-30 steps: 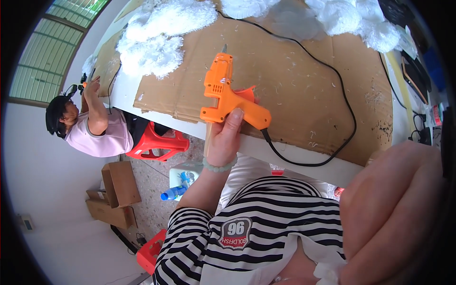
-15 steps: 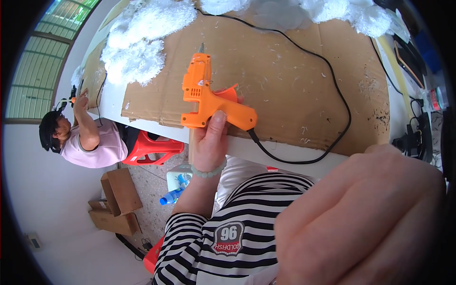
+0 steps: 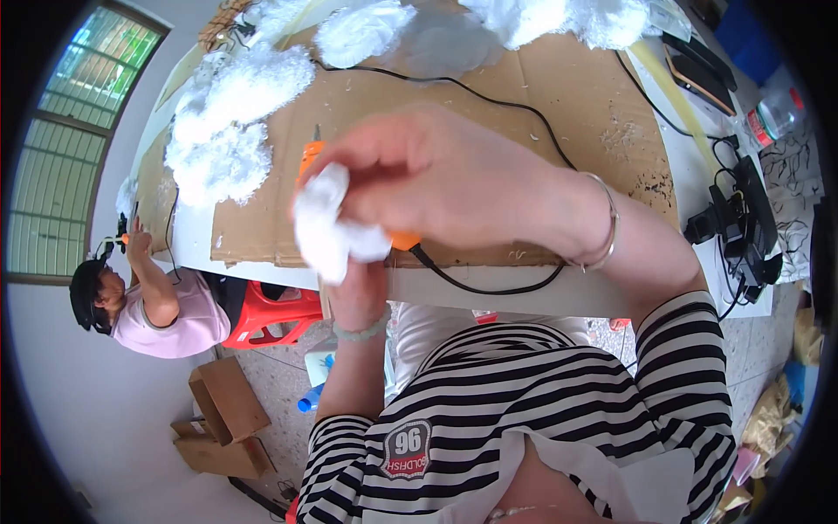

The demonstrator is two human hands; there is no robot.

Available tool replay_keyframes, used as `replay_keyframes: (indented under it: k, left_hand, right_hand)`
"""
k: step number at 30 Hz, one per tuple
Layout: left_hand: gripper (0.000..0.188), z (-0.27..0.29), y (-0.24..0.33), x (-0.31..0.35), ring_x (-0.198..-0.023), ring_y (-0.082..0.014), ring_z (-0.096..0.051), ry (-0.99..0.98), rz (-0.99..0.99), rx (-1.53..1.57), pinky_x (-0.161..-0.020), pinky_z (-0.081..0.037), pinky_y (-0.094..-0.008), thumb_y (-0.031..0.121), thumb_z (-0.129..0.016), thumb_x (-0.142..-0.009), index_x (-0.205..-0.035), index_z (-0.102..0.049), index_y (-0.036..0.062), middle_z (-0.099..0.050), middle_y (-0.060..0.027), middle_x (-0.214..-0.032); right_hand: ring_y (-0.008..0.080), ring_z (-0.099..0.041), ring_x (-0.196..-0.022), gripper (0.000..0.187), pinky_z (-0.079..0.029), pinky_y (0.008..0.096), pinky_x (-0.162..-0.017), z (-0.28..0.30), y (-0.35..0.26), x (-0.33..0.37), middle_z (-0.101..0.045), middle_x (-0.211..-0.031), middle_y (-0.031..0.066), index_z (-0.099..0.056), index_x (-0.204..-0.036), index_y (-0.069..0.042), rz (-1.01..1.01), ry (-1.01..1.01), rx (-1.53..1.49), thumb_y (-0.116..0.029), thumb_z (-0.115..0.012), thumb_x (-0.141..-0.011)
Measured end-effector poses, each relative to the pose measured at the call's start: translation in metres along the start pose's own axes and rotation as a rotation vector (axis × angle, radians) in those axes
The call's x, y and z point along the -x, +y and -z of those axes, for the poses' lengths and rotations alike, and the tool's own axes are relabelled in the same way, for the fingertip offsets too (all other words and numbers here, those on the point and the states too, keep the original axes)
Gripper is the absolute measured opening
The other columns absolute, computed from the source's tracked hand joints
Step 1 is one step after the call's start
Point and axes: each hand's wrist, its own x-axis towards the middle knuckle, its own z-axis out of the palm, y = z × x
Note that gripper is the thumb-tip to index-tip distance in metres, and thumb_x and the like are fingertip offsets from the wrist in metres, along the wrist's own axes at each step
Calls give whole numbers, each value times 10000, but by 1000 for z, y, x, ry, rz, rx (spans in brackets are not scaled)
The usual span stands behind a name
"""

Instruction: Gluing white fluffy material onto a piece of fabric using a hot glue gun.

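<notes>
A crumpled white tissue [image 3: 325, 234] is pinched in the fingers of my right hand [image 3: 436, 170], which is closed and slightly blurred. It hangs right over my left hand [image 3: 360, 290]. Behind them stands an orange hot glue gun [image 3: 310, 157], its nozzle pointing away from me. Only the gun's front end and a bit of its handle by the cord show; the rest is covered by my right hand and the tissue. My left hand is closed around the gun's handle, though its fingers are mostly hidden.
Cardboard [image 3: 489, 113] covers the white table. Fluffy white piles [image 3: 231, 113] lie along its far and left sides. A black cord [image 3: 476, 288] loops across it. At right are a power strip [image 3: 742, 210] and a bottle [image 3: 772, 118]. A person [image 3: 166, 310] sits at left.
My right hand has swung in from the lower right to in front of the glue gun, bringing a white tissue. The view has shifted, and my left hand stays at the gun.
</notes>
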Motion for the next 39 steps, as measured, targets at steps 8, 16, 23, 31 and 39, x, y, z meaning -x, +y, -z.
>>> replay_keyframes:
  k: [8, 16, 23, 31, 39]
  left_hand:
    - [475, -21, 18, -2, -1172, -306, -540, -69, 108, 71, -990, -453, -464, 109, -493, -973, -1405, -311, 30, -495, -147, -1304]
    - [446, -9, 11, -7, -1143, -329, -562, -93, 40, 43, -960, -478, -482, 110, -504, -966, -1376, -365, 0, -521, -168, -1289]
    - [460, -8, 7, -10, -1156, -336, -553, -93, 38, 44, -955, -481, -490, 142, -506, -973, -1383, -356, -5, -518, -174, -1289]
    - [443, -21, 14, -2, -1123, -292, -570, -94, 79, 87, -942, -491, -441, 118, -498, -971, -1377, -360, 5, -531, -160, -1267]
    - [440, -65, 41, -4, -1138, -244, -561, -151, 39, 2, -957, -476, -406, 140, -509, -971, -1360, -365, -7, -536, -138, -1241]
  right_hand:
    - [83, -574, -885, 280, -437, 242, -736, 41, 23, -12, -656, -976, 11, -652, -1090, -5, -20, 182, -16, 4, -547, -831]
    - [138, -618, -790, 183, -490, 267, -719, 135, -14, 82, -667, -867, 72, -664, -980, -8, -1, 565, 792, -100, -631, -826]
    - [183, -643, -761, 171, -509, 315, -683, 172, -56, 186, -675, -816, 118, -668, -932, -11, -384, 777, 1540, -64, -612, -779]
    - [270, -626, -890, 283, -504, 317, -760, 176, -14, 223, -637, -997, 116, -650, -1073, -23, -228, 689, 1759, 14, -606, -795]
    - [331, -536, -1187, 575, -431, 396, -997, 47, -2, 109, -579, -1243, 173, -554, -1286, -59, 173, 303, 1162, -194, -747, -761]
